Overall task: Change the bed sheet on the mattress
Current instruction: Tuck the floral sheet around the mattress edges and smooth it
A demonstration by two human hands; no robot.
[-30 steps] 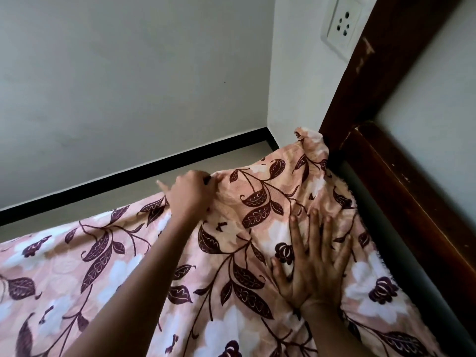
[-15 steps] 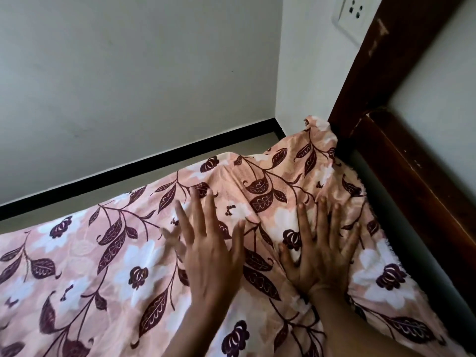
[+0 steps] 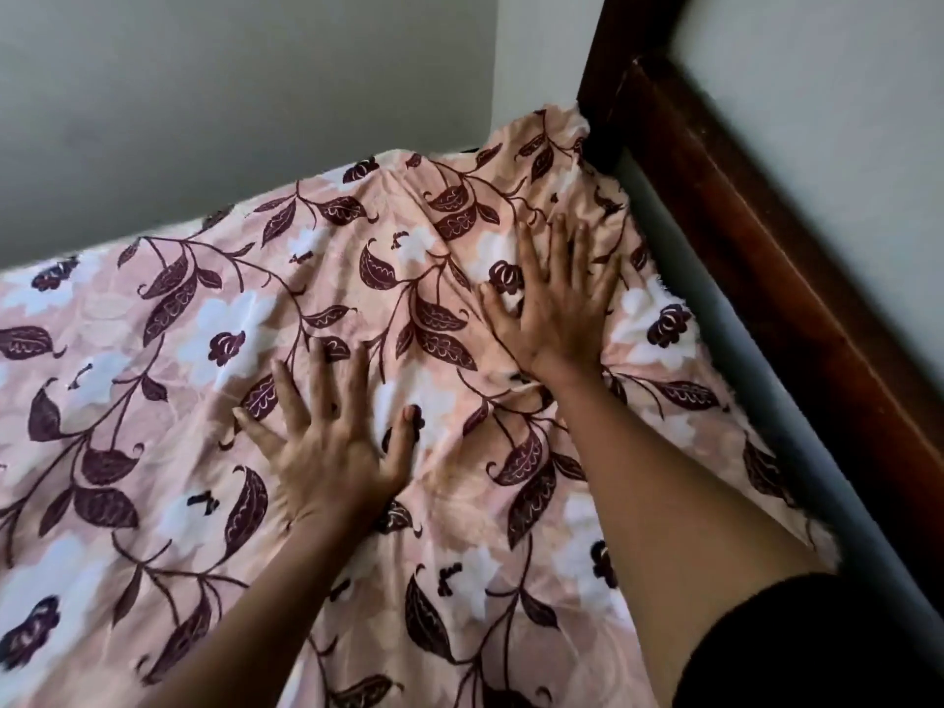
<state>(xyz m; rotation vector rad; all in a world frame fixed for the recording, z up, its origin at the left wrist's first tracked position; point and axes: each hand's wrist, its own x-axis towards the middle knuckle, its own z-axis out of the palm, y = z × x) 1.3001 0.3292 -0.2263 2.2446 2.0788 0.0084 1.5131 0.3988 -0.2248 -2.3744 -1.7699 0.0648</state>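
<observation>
Across the mattress lies our pink cotton sheet printed with maroon leaves and white flowers (image 3: pixel 179 350). Our left hand (image 3: pixel 327 452) presses flat on it, fingers spread wide, gripping nothing; our right hand (image 3: pixel 557 309) does likewise nearer the dark wooden headboard (image 3: pixel 766 258). We judge this the smoothing step; next, the bunched corner wants tucking.

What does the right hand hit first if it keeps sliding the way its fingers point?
The right hand, flat on the pink floral bed sheet, points toward the far corner. It would first meet the bunched fold of sheet there, then likely the dark wooden bed frame; depth is unclear.
</observation>
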